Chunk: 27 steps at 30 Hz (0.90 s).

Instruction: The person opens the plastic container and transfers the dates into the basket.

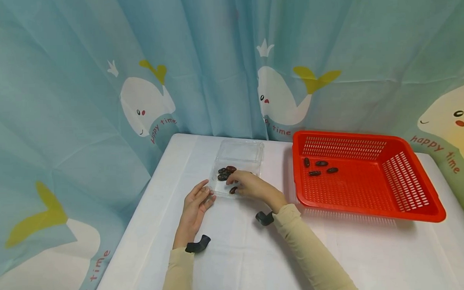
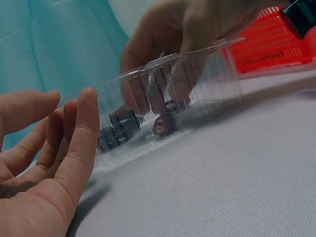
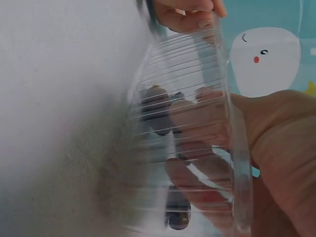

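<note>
A clear plastic clamshell box (image 1: 220, 189) lies with its lid (image 1: 240, 151) folded back, and several dark dates (image 1: 223, 177) are inside. My left hand (image 1: 193, 208) holds the box's near left corner, thumb and fingers at the rim. My right hand (image 1: 250, 185) reaches over the near wall into the box, fingers bent downward among the dates. Through the ribbed wall in the right wrist view, its thumb and fingers stand apart. A date (image 2: 164, 123) stands on end close to those fingers in the left wrist view. Another date (image 3: 177, 210) lies near a fingertip.
A red plastic basket (image 1: 372, 210) with slotted sides stands to the right, holding several dates (image 1: 332, 170) toward its left end. White cloth (image 1: 228, 252) covers the table. Curtains (image 1: 213, 56) printed with whales hang right behind the table's far edge.
</note>
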Each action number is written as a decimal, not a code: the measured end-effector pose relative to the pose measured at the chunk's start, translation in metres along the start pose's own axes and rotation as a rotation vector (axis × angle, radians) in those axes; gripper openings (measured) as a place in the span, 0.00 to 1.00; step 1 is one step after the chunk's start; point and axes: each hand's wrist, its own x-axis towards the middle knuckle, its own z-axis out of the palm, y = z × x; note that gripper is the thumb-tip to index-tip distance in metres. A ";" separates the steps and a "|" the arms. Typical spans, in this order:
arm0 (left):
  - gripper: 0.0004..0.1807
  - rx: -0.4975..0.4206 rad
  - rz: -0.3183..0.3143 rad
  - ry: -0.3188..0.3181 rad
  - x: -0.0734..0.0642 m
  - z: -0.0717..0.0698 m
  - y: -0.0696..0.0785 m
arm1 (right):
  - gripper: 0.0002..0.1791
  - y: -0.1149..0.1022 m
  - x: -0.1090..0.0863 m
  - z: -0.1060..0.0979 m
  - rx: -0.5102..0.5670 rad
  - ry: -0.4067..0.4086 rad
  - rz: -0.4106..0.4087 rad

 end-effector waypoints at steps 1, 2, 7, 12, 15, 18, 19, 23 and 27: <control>0.27 0.006 0.002 0.000 0.000 0.000 0.000 | 0.15 0.000 0.001 0.000 -0.006 -0.005 0.003; 0.26 0.003 0.002 0.003 0.000 0.000 0.000 | 0.14 0.000 0.002 0.000 -0.010 -0.011 0.007; 0.27 0.018 0.006 -0.004 0.000 -0.001 -0.001 | 0.11 0.001 0.006 0.001 -0.068 -0.044 0.009; 0.27 0.002 0.003 -0.005 0.001 -0.001 -0.001 | 0.08 0.001 0.011 0.002 -0.161 -0.065 -0.041; 0.27 0.003 0.005 -0.003 0.001 -0.001 -0.001 | 0.08 -0.001 0.013 0.003 -0.223 -0.073 -0.066; 0.26 -0.003 -0.001 0.002 0.001 -0.001 -0.001 | 0.08 -0.002 0.014 0.002 -0.259 -0.084 -0.071; 0.26 -0.005 -0.003 0.003 0.000 -0.001 -0.001 | 0.08 -0.002 0.015 0.002 -0.265 -0.088 -0.071; 0.25 -0.018 -0.007 0.004 0.000 0.000 -0.001 | 0.08 -0.004 0.016 0.001 -0.269 -0.103 -0.073; 0.25 -0.021 -0.011 0.004 0.000 0.000 0.000 | 0.08 -0.005 0.016 0.000 -0.275 -0.119 -0.080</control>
